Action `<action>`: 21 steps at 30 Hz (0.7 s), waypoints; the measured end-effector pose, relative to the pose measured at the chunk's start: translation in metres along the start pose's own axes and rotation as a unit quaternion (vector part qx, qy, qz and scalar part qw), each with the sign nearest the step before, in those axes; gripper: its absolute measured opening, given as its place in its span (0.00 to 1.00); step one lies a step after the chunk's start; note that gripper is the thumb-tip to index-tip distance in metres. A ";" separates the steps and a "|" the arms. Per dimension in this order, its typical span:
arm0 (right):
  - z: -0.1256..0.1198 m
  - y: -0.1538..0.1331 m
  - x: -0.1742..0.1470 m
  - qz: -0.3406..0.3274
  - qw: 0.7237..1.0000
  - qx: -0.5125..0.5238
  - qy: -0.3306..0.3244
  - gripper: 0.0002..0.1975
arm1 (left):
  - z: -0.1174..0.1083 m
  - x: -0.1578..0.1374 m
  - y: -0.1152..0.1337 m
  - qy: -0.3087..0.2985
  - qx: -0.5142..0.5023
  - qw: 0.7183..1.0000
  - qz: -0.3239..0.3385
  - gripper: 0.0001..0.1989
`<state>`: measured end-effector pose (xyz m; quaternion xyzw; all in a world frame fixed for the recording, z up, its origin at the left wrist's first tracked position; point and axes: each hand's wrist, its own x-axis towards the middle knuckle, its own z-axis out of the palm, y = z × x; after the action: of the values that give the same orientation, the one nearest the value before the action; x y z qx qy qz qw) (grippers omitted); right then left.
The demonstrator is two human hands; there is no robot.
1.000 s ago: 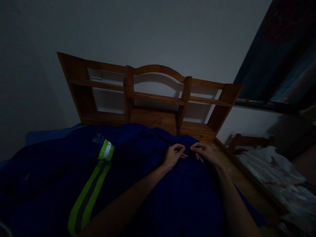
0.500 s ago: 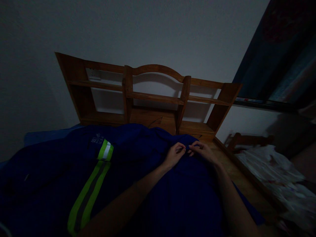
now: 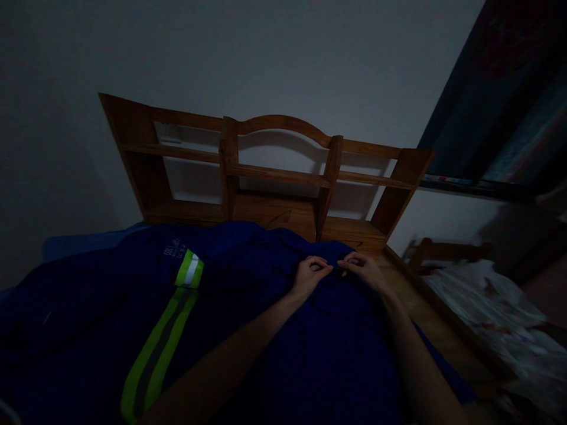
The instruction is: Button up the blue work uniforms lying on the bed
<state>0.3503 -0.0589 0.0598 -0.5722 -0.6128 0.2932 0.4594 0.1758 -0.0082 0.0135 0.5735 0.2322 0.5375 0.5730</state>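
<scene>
the blue garment (image 3: 248, 260) is matt cloth, the shelf unit (image 3: 279, 173) smooth wood, the white bag (image 3: 482, 289) crinkled plastic.

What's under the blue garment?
Lighter blue fabric shows past the blue garment's far-left edge, a wooden surface past its right. Whatever lies beneath its middle, or below the left hand and right hand, is covered.

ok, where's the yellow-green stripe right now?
Head view, lower left: the yellow-green stripe runs down the blue garment, with the white print beside its top end and the left hand off to its right.
</scene>
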 end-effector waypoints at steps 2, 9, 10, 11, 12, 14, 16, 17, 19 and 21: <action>0.000 0.000 0.000 -0.002 1.000 0.016 -0.011 0.19 | 0.000 -0.001 0.002 0.000 -0.013 1.000 -0.018 0.14; -0.002 0.003 0.001 -0.001 0.997 0.069 -0.030 0.22 | 0.000 -0.002 0.006 0.000 -0.008 0.999 -0.035 0.15; -0.002 0.003 0.001 -0.001 0.997 0.067 -0.032 0.22 | -0.001 -0.002 0.006 0.001 -0.007 0.999 -0.035 0.15; -0.003 0.003 0.001 -0.001 0.997 0.065 -0.033 0.21 | -0.001 -0.001 0.006 0.000 -0.006 0.999 -0.034 0.15; -0.003 0.003 0.000 -0.001 0.998 0.061 -0.035 0.21 | -0.002 -0.001 0.005 -0.001 -0.007 0.999 -0.033 0.15; -0.004 0.001 -0.001 -0.004 0.998 0.049 -0.036 0.20 | -0.002 0.000 0.004 -0.007 -0.007 0.999 -0.033 0.14; -0.004 -0.001 -0.002 -0.007 0.998 0.037 -0.044 0.21 | -0.003 0.000 0.002 -0.020 -0.006 0.999 -0.036 0.14; -0.003 -0.001 -0.002 -0.006 0.998 0.030 -0.051 0.21 | -0.003 0.000 0.002 -0.029 -0.007 0.999 -0.039 0.14; -0.002 -0.002 -0.003 0.002 0.998 0.013 -0.069 0.22 | -0.003 -0.001 0.000 -0.042 -0.009 0.998 -0.041 0.14; -0.001 0.000 -0.002 0.008 0.997 -0.008 -0.078 0.21 | -0.003 -0.001 -0.002 -0.048 -0.009 0.998 -0.042 0.14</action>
<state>0.3513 -0.0611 0.0600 -0.5562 -0.6446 0.3354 0.4033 0.1733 -0.0072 0.0108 0.5835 0.2233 0.4867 0.6106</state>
